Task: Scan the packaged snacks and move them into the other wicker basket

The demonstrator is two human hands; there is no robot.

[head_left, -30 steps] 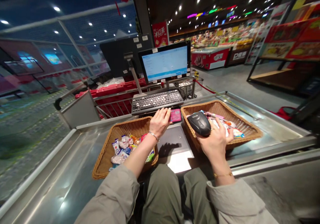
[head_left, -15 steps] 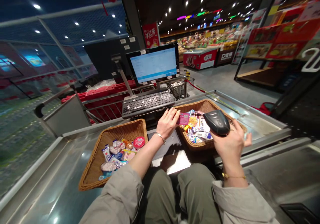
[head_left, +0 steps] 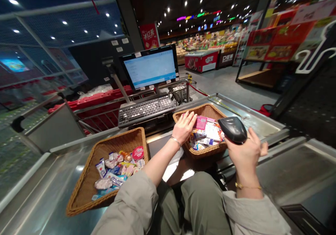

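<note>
My left hand (head_left: 186, 126) pinches a small pink packet (head_left: 201, 122) over the right wicker basket (head_left: 207, 153), which holds several snack packets. My right hand (head_left: 245, 151) grips a black handheld barcode scanner (head_left: 232, 129), raised just right of that basket with its head facing the pink packet. A second wicker basket (head_left: 86, 186) at the left holds several more small packets and a round red-lidded item.
A keyboard (head_left: 145, 109) and a lit monitor (head_left: 150, 68) stand behind the baskets on the steel checkout counter (head_left: 49, 179). Red baskets and a wire cart sit behind the till. Store shelves and a freezer lie further back right. My legs are under the counter.
My left hand carried the pink packet from beside the keyboard rightward over the right basket. The scanner hand lifted and shifted right. The view swung to the right.
</note>
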